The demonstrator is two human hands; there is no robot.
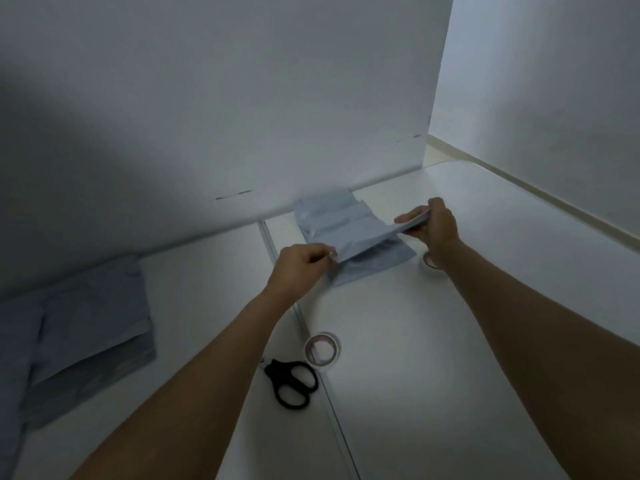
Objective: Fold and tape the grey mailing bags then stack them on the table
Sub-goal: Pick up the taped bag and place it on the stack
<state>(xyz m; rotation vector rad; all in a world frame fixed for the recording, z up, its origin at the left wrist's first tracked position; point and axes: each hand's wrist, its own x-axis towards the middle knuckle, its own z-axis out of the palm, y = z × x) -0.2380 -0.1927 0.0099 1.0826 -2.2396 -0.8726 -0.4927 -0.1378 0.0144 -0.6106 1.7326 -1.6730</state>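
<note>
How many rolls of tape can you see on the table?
2. One tape roll lies near the scissors. The other tape roll peeks out beside the right hand, partly hidden. More may be hidden under the bags.

no readable text, labels, brands or numbers on anything in view

both hands (pixel 301 263) (pixel 433 225) pinch a folded grey bag (pixel 360 237) above the table (pixel 450 341).

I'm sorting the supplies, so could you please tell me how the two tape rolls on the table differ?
The near tape roll lies in full view beside the scissors; the far tape roll is mostly hidden behind the right hand. The near one looks larger, perhaps only from closeness. Both lie flat on the table.
</note>
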